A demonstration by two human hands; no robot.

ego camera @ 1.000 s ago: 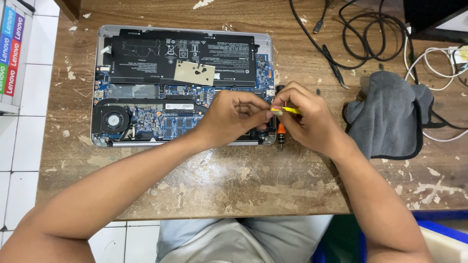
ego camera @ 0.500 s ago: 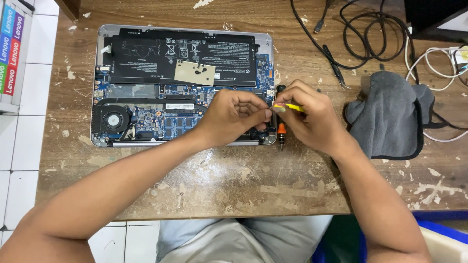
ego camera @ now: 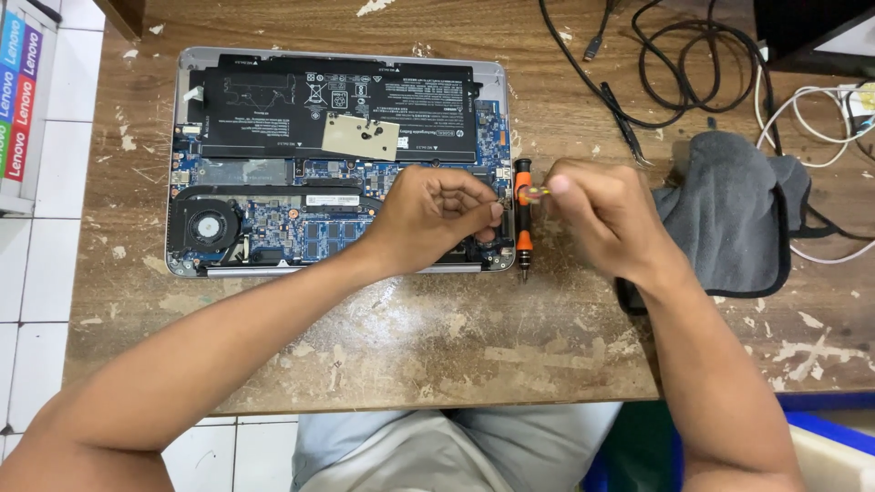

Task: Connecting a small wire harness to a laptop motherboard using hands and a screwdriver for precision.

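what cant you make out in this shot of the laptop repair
Head view:
- What the left hand fingers pinch at the laptop right edge: hidden by the fingers.
- The yellow tool in the right hand: mostly covered, tip unseen.
- Board screws: too small.
- Cables: cut off by the top and right edges.
- Grey cloth: whatever lies under it.

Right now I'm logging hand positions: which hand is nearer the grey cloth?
Right. The right hand sits just left of the cloth, its wrist touching or overlapping the edge; the left hand is farther left, over the laptop.

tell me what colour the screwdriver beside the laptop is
Black and orange screwdriver, in the head view.
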